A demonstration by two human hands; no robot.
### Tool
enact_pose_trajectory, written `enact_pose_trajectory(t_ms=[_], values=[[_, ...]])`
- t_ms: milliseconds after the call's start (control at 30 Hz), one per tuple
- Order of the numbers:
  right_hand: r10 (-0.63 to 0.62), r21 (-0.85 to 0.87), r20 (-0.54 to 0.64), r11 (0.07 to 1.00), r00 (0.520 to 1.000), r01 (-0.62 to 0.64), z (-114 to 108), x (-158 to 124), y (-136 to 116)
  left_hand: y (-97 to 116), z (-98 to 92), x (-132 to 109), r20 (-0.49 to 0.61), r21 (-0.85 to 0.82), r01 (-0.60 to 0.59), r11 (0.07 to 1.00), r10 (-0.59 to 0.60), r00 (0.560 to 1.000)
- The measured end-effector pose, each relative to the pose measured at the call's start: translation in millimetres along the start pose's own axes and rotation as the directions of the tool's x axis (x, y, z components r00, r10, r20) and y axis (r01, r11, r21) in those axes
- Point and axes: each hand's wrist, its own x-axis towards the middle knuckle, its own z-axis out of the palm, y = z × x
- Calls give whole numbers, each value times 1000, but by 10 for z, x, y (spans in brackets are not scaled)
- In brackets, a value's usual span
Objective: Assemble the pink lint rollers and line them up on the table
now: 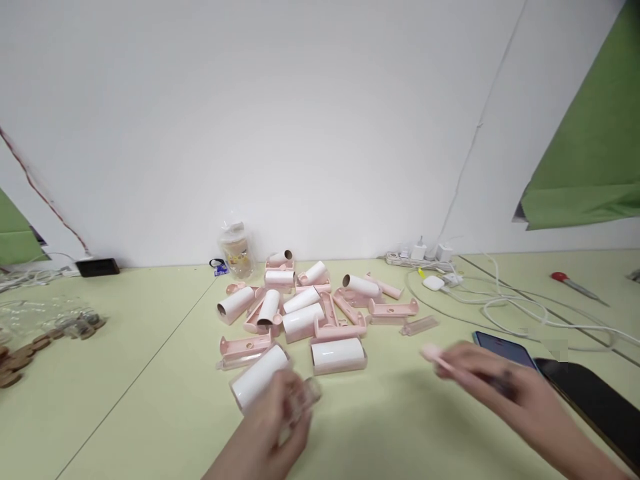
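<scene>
My left hand (277, 423) is closed around a small clear plastic piece (311, 393), blurred by motion. Just beyond it lies a white roll (263, 377) in a clear cover, tilted on the table. On the right, my right hand (493, 383) pinches a small pale pink plastic piece (431, 353), also blurred. Something dark shows at its palm side, too smeared to name. Ahead of both hands is a loose heap of white rolls, such as this white roll (339, 355), and pink plastic holders, such as this pink holder (394, 308). A clear pink-tinted strip (420, 325) lies at the heap's right side.
Two phones, a blue-edged phone (505, 350) and a black phone (590, 400), lie by my right arm. Behind them run white cables (520, 303) and a power strip (400, 259). A red-handled tool (575, 285) lies far right. A bagged cup (237, 250) stands by the wall; brown discs (23, 357) lie left.
</scene>
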Motion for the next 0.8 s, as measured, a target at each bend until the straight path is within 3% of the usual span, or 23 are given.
enact_pose_trajectory(t_ms=[67,167,233,367,500,667,800], values=[[24,58,113,998,993,-31,219,371,-72,185,107,325,13,116,-187,976,187,982],[-41,119,135,993,990,25,607,835,-143,263,341,768,34,435,-391,811,420,907],[-63,120,167,992,984,43,797,1023,-150,210,505,996,18,584,-395,709,475,880],[-54,107,140,994,989,39,876,1114,-65,104,724,1266,-40,634,-346,692,476,878],[45,71,64,996,997,-50,734,938,183,105,783,1292,-105,651,-287,703,457,883],[132,-12,100,991,986,-131,549,587,671,-20,764,1019,-127,671,-321,668,531,838],[206,-174,10,964,978,-202,276,609,1010,-206,761,847,-124,686,-333,647,555,823]])
